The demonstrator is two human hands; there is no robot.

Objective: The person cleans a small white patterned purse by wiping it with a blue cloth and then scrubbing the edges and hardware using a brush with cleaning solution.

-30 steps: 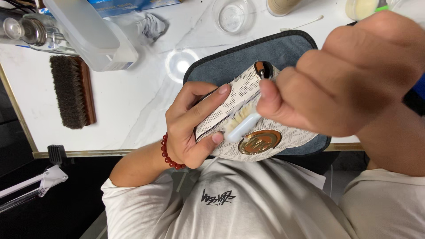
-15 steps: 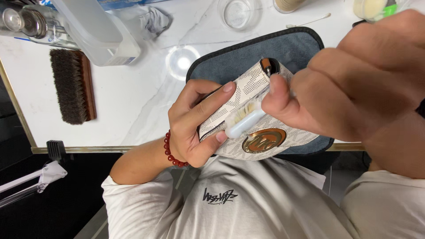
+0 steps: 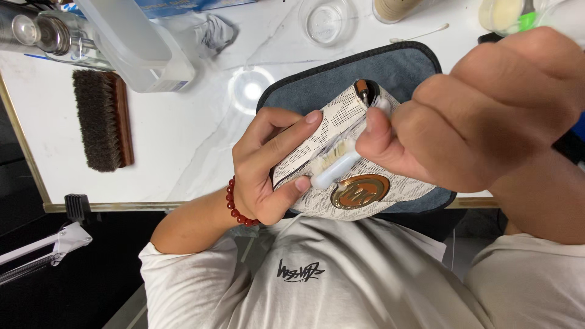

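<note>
Looked down from the head view onto a white marble counter (image 3: 183,134) with a blue-grey mat (image 3: 341,79) at its near edge. Found the left hand (image 3: 268,164) clamped on a white patterned wallet (image 3: 402,181), fingers across its upper face, thumb under the near edge, a red bead bracelet (image 3: 234,204) at the wrist. Held the wallet above the mat, tilted, long axis running from lower left up to the right, round gold clasp (image 3: 361,191) facing the camera. Found the right hand (image 3: 487,116), closer to the lens and large in the picture, closed on a small white-handled brush (image 3: 335,172), bristles touching the wallet's face just beside the left fingertips. Lay along much the same slant as the wallet, that brush, with the right hand up and to the right of the contact spot. Left farther off on the counter: a dark bristle brush (image 3: 100,119), a clear plastic container (image 3: 134,42), a glass dish (image 3: 326,21) and a cotton swab (image 3: 420,33).
</note>
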